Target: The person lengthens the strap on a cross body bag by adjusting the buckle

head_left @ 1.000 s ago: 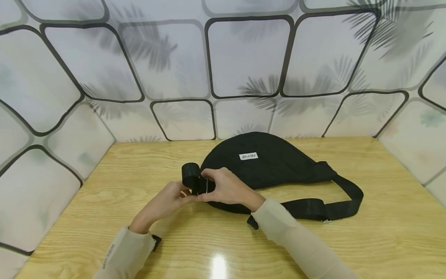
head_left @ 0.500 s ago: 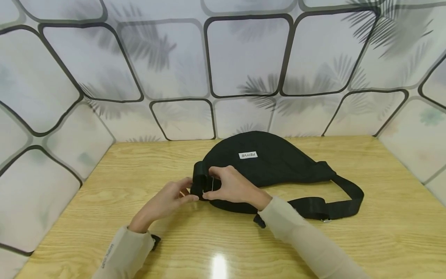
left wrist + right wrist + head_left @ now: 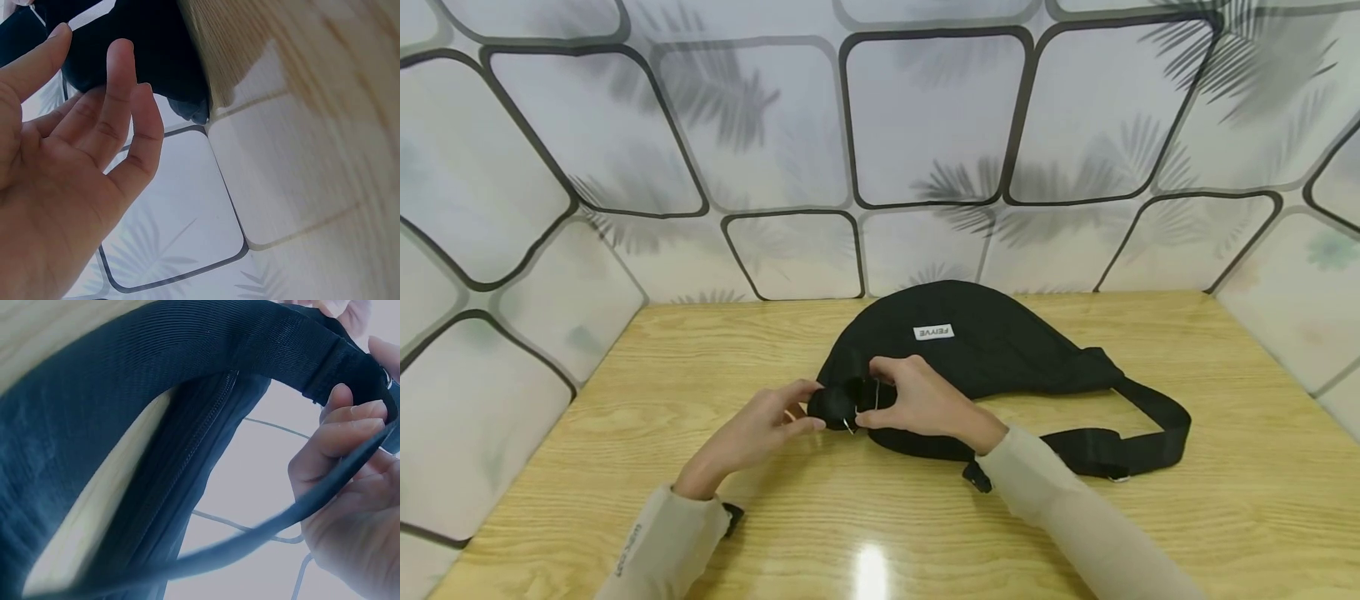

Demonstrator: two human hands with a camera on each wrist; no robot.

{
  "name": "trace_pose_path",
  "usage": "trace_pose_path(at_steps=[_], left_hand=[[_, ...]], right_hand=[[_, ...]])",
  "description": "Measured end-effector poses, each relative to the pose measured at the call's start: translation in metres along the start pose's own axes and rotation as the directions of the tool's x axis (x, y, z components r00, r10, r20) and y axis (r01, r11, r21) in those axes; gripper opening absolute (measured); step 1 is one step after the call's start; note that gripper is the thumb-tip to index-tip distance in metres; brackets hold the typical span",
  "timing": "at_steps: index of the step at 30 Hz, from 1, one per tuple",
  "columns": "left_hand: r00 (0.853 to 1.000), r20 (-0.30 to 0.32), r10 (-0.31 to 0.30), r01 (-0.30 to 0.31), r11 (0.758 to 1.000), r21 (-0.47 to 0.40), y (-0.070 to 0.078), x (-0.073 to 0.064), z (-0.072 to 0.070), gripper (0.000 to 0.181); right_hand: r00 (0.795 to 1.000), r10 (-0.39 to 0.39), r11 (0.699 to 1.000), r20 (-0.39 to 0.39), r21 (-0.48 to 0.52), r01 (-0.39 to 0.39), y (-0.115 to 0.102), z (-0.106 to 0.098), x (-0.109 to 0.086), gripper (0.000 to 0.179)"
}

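Black bag (image 3: 962, 367): lies on the wooden desk (image 3: 715, 358), beyond our forearms, its white label (image 3: 933, 332) near the bag's 11 o'clock and upside down to us.
Held strap (image 3: 833, 407): at the bag's 8 o'clock, folded into dark loops between our hands.
Metal fitting (image 3: 877, 393): a thin bright bar among the right fingers; a second glint of metal (image 3: 848, 426) sits at its 8 o'clock, its shape too small to tell.
Right hand (image 3: 921, 400): thumb and fingers clamped on the strap around the metal fitting.
Left hand (image 3: 760, 429): at the loops' 9 o'clock, fingers apart and loosely bent, touching the webbing; we cannot tell whether they press it.
Loose strap loop (image 3: 1176, 437): out toward the bag's 4 o'clock, lying on the desk.
Webbing work: we judge this to be handling the strap at its metal fitting. It would go best with the right pinch steadying the bar, the left fingers flattening the loops and slack drawn evenly. Twisted or doubled webbing could jam at the metal.
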State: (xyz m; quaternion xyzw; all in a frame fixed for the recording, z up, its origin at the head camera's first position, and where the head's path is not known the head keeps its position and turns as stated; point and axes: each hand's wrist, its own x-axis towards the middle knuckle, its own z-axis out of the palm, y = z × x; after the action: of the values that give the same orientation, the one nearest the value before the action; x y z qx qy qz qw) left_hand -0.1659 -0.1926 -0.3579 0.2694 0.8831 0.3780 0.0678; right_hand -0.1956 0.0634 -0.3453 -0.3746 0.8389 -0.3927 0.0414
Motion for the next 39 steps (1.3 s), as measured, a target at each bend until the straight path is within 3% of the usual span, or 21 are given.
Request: trace_pose_path(at_steps=[14,39], left_hand=[[1.000,0.008,-0.012,0.012,1.000,0.011,-0.002,0.000,0.000,0.037],[0.999,0.021,-0.030,0.030,1.000,0.003,-0.002,0.001,-0.001,0.044]], right_hand=[[1.000,0.021,1.000,-0.011,0.019,-0.021,0.005,-0.009,-0.012,0.035],[1.000,-0.009,0.999,-0.019,0.033,0.009,0.016,-0.027,-0.031,0.025]])
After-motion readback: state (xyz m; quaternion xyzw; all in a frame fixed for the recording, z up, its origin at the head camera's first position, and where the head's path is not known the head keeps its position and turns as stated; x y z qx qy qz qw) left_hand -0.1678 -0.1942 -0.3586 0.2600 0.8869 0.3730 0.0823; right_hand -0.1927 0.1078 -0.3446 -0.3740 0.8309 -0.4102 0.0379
